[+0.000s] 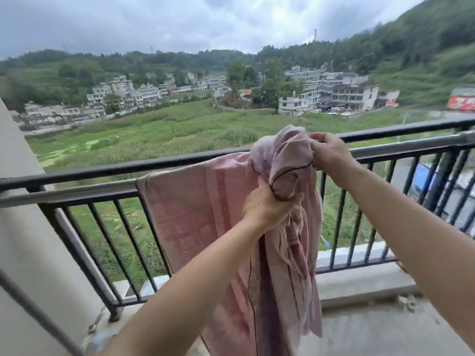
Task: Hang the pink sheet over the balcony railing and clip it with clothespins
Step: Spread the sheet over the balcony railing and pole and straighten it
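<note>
Left hand [267, 204] grips a bunched wad of the pink sheet [195, 201] from below, fingers curled round the cloth, just in front of the bars. Right hand [331, 155] pinches a gathered edge higher up, level with the top rail. I read the sheet's left part as draped flat over the black balcony railing [77, 173], hanging down the near side. Its right part is balled up between my hands, with a long twisted tail dropping toward the balcony floor [385, 330]. Past the bars: green field [180, 129], buildings, wooded hills.
</note>
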Demonstrator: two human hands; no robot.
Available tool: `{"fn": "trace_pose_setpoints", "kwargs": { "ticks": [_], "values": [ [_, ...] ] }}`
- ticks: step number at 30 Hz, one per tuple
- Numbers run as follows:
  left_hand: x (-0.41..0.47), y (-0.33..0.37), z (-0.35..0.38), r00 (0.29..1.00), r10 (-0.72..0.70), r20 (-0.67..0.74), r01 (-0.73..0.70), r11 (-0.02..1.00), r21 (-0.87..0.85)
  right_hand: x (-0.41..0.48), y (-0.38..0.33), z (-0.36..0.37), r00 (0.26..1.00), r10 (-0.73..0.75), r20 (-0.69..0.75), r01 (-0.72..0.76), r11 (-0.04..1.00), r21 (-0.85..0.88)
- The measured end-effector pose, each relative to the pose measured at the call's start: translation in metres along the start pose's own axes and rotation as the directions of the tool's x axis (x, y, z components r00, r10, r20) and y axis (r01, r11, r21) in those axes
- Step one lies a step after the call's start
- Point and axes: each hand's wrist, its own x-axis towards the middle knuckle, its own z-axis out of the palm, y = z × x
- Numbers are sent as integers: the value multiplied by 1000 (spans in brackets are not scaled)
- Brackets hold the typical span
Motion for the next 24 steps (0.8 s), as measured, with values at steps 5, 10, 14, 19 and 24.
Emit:
{"fn": "trace_pose_setpoints", "kwargs": {
  "ticks": [5,10,14,19,24],
  "values": [
    [11,-12,-35,965,256,52,-259,913,316,-30,-8,8,1000,15,9,-13,988,-155],
    [37,-49,-84,807,442,-392,-235,849,474,-52,-17,31,998,-5,63,35,877,-479],
    [55,-108,-122,910,371,-185,-158,724,672,-55,-22,34,985,-161,-61,93,797,-597],
    [51,-175,-163,798,549,-250,-195,627,754,-48,-18,30,939,-162,-305,-61,792,-607],
    [45,-190,-167,816,480,-322,-111,676,728,-53,-23,82,820,-542,-180,117,468,-876]
  ]
}}
